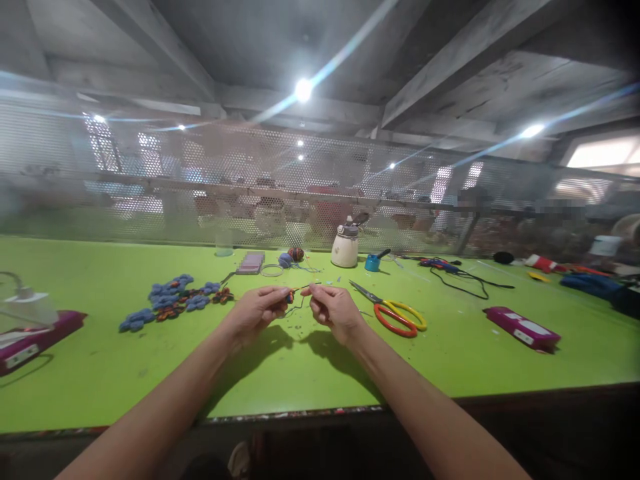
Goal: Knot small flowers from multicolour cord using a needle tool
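Note:
My left hand (260,308) is closed in a pinch on a small dark blue and orange yarn piece (290,297). My right hand (336,312) is pinched on a thin dark strand (303,287) that stretches across from that piece; whether it is yarn or a needle is hard to make out. Loose yarn ends dangle between the two hands. Right of my right hand lie large scissors (395,317) with red and yellow handles, their blades spread slightly. Blue and orange crocheted flowers (175,297) are clustered to the left of my left hand.
Toward the back are yarn balls (296,254), a pale pink stack (251,263), a white bottle (345,247), a blue pot (372,262) and a corded tool (440,265). Purple blocks sit left (45,340) and right (523,328). A perforated screen (310,180) stands behind the green table (280,390).

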### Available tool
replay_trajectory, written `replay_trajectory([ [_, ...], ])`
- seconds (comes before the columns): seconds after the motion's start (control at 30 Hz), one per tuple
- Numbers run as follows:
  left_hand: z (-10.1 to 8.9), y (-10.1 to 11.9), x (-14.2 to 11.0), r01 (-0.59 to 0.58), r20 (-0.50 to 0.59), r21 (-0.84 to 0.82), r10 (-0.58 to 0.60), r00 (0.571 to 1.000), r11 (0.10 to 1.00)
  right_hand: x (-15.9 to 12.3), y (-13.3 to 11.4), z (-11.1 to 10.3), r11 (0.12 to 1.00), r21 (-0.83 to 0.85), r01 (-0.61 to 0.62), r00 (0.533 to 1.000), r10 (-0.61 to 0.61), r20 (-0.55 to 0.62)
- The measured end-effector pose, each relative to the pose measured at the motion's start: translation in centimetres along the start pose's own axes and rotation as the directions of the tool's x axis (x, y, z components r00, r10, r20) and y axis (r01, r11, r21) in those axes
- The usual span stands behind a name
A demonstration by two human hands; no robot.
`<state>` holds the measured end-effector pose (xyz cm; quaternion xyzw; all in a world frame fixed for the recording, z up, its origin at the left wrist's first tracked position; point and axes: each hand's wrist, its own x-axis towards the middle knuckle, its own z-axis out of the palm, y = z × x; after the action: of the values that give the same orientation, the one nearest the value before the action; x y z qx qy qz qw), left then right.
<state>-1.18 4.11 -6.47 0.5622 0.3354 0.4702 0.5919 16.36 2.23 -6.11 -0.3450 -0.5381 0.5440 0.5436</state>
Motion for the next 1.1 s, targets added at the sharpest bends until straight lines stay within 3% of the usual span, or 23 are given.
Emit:
replay_trajectory([
  [0.17,-0.2,-0.1,0.3,-0.016,-0.023,-0.003,0.016,1.0,1.0,0.4,0.5,-0.4,0.999,-0.033,0.004,0.998,-0.007,-0.062],
  [0.3,-0.4,-0.3,0.5,-0.022,-0.023,0.005,0.022,0.999,1.0,0.5,0.3,-0.7,0.987,-0.091,0.132,0.964,-0.149,-0.221],
  [0.4,-0.4,-0.3,0.5,-0.014,-0.015,0.037,0.015,1.0,0.999,0.2,-0.5,-0.8,0.958,-0.164,0.237,0.922,-0.275,-0.273],
  [0.47,-0.2,-0.3,0.5,-0.004,-0.011,0.066,0.005,1.0,0.998,0.0,-0.9,-0.5,0.939,-0.207,0.273,0.91,-0.322,-0.261],
  [0.53,0.0,-0.4,0.4,0.004,-0.006,0.098,-0.003,1.0,0.995,-0.2,-0.9,-0.2,0.938,-0.234,0.256,0.928,-0.307,-0.212],
  [0.67,0.2,-0.6,0.3,0.017,0.016,0.145,-0.02,1.0,0.989,-0.3,-0.1,0.7,0.963,-0.249,0.1,0.992,-0.117,-0.053],
  [0.8,0.1,-0.8,0.3,0.035,0.054,0.137,-0.042,0.998,0.99,-0.2,0.6,0.8,0.976,-0.216,0.009,1.0,-0.008,0.009],
  [1.1,-0.1,-0.6,0.1,0.032,0.159,0.128,-0.052,0.986,0.991,0.0,0.3,0.4,0.976,-0.194,0.097,0.995,-0.095,0.024],
])
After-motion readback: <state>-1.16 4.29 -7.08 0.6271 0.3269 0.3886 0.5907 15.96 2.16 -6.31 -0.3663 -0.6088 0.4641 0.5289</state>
